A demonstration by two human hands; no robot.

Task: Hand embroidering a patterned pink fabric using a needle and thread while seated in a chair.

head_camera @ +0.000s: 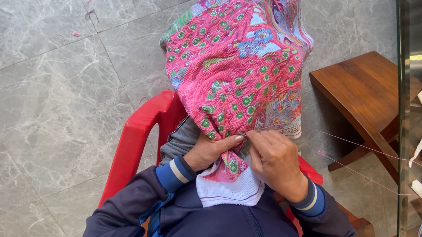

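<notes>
A large pink cross-stitch cloth (237,60) with green squares and blue flowers hangs upward from my hands, its white unstitched edge (228,186) lying on my lap. My left hand (210,151) pinches the cloth's lower part from the left. My right hand (277,163) presses against it from the right, fingertips closed at the fabric as if on a needle, which is too small to see. A thin pink thread (359,147) runs from the cloth off to the right.
I sit against a red plastic chair (136,140) on a grey marble floor (53,101). A dark wooden stool (361,93) stands at the right. A glass-topped table edge (408,124) with small items lies at the far right.
</notes>
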